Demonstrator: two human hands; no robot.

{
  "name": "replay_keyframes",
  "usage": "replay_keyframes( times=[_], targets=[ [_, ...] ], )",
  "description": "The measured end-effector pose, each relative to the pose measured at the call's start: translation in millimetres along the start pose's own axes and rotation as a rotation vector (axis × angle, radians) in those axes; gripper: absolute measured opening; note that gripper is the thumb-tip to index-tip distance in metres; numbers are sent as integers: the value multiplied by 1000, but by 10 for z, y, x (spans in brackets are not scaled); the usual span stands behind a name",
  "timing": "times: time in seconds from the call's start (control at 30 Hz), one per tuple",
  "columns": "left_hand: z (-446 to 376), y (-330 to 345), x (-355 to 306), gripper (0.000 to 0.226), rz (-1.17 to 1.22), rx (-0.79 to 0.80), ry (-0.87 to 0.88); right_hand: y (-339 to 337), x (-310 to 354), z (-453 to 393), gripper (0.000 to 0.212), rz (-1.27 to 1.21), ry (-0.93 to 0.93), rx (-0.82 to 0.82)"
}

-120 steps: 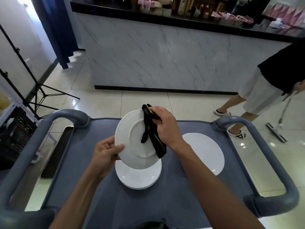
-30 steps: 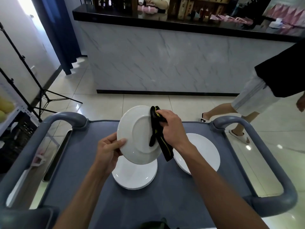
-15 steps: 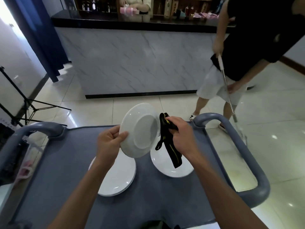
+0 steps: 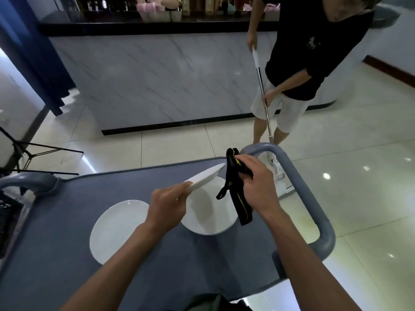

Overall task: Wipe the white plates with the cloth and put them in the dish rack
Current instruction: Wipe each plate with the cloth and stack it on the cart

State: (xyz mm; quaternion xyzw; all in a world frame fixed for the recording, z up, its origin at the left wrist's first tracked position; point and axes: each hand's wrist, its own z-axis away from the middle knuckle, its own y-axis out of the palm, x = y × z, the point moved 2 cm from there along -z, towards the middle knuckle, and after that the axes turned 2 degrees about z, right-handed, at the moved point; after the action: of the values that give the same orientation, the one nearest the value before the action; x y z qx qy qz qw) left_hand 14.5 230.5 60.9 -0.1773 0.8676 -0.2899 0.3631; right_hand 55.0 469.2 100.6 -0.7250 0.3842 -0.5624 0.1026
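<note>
Under both forearms spreads the grey cart top [image 4: 74,221]. Beyond the hands, a second person [image 4: 298,63] mops the floor. A stack of white plates [image 4: 114,227] lies left of the left wrist, and a single plate [image 4: 208,221] lies flat between the hands. The left hand [image 4: 167,209] pinches the held plate [image 4: 205,176] by its near rim, tilted almost edge-on. The right hand [image 4: 256,187] is closed around the black cloth [image 4: 238,191], just beside that plate's far edge. No dish rack is in view, so racking remains, seemingly for every plate.
</note>
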Motion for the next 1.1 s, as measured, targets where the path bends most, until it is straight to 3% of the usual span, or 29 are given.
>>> replay_keyframes(
  times=[0.17,0.47,0.77,1.1],
  targets=[
    [115,295,-84,31,-117,2,149,-120,-197,140,43,-3,35,4],
    [410,601,-160,30,-249,151,352,-262,-469,332,44,30,64,33],
    [723,702,-88,30,-236,321,280,-162,-517,509,44,76,49,141],
    [869,800,40,20,-241,329,229,-76,-414,532,43,123,32,216]
  ],
)
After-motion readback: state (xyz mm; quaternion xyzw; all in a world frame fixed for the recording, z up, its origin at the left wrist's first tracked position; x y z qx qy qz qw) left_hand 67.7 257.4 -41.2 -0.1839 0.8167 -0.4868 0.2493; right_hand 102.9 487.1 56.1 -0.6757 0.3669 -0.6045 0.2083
